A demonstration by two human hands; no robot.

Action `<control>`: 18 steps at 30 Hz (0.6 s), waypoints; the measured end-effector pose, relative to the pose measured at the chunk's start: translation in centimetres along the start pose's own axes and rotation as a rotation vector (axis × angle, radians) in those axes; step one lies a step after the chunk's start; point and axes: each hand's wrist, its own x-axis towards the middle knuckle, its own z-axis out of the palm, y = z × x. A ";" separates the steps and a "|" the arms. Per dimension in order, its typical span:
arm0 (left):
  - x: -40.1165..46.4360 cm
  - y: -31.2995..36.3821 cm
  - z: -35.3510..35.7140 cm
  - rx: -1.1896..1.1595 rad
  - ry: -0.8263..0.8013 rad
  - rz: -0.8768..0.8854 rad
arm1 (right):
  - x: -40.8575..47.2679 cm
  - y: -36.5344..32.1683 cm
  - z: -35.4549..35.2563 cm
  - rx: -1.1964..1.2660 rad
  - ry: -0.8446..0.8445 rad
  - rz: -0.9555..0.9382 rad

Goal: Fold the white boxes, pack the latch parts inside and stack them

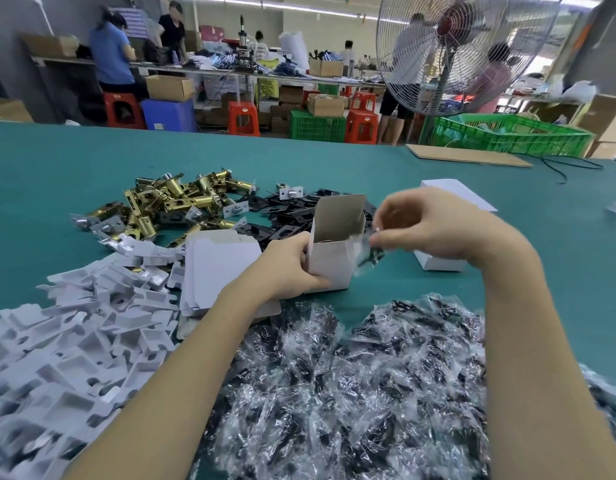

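Observation:
My left hand grips an upright white box with its top flap raised, standing on the green table. My right hand pinches a small clear bag of black screws just at the box's right top edge. A brass part shows inside the box. Flat unfolded white boxes lie under my left wrist. Brass latch bodies are heaped at the back left, black strike plates behind the box.
White folded card inserts cover the near left. A heap of clear screw bags fills the near middle. Closed white boxes lie to the right. A cardboard sheet, green crate and standing fan sit beyond.

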 end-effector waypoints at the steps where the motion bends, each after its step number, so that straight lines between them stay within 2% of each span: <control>1: 0.0 0.1 0.0 0.005 -0.003 -0.001 | -0.2 -0.7 -0.3 0.036 0.076 -0.050; 5: 0.0 0.2 0.0 0.010 -0.003 0.006 | 0.4 -2.8 0.4 -0.024 0.350 -0.144; 10: 0.0 0.1 0.0 0.027 0.011 0.001 | 2.1 -4.3 3.6 -0.331 0.483 0.049; 14: 0.1 0.0 0.0 0.062 0.012 -0.003 | 2.8 -4.5 5.0 -0.372 0.427 0.120; 18: 0.1 0.1 -0.1 0.073 0.009 0.002 | 2.5 -4.8 4.6 -0.264 0.418 0.079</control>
